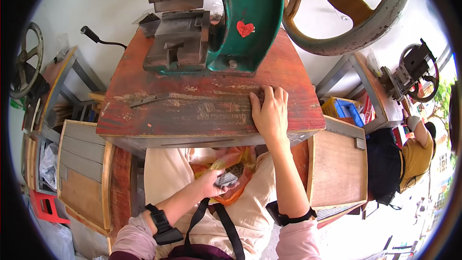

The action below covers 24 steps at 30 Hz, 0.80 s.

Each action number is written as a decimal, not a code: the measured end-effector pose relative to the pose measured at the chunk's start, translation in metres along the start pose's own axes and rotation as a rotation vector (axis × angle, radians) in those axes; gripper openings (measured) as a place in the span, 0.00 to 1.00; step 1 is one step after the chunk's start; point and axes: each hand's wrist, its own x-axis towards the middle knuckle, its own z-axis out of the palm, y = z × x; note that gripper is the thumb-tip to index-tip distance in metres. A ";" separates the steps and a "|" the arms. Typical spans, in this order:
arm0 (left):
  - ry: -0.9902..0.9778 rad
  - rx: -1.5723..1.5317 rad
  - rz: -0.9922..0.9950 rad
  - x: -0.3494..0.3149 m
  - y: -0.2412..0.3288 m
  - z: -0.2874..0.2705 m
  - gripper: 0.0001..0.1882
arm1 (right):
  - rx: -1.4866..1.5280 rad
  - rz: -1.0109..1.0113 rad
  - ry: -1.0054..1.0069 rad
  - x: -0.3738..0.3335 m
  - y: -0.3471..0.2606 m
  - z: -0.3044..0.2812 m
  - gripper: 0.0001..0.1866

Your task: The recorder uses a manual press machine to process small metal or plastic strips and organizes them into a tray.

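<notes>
My left hand [211, 183] is low in front of my lap, its fingers closed around a small grey metal-looking block [226, 179]; its exact kind is unclear. Beneath that hand lies an orange and yellow plastic bag [236, 193] between my legs. My right hand [271, 110] rests on the front right of the worn red wooden bench [211, 108], fingers spread and holding nothing. Beyond it stands a green hand press [255, 29] with a steel die block [178, 41] at its base. A thin metal strip [144, 100] lies on the bench's left part.
A wooden tray [108, 183] with rows of grey strips stands left, and another tray [337, 168] with one small grey piece right. The press's large wheel [356, 38] overhangs the upper right. A person in a yellow top [416, 159] works farther right. A red stool [48, 207] stands lower left.
</notes>
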 end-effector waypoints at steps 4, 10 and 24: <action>0.279 0.072 0.080 0.019 -0.008 -0.047 0.26 | 0.043 0.000 -0.006 0.005 -0.006 0.005 0.15; -0.025 0.404 0.459 -0.108 0.011 -0.028 0.23 | 0.008 -0.021 -0.052 0.008 -0.015 -0.002 0.06; 1.990 0.947 1.289 -0.371 0.052 -0.262 0.14 | 0.039 -0.016 -0.063 0.012 -0.039 -0.020 0.16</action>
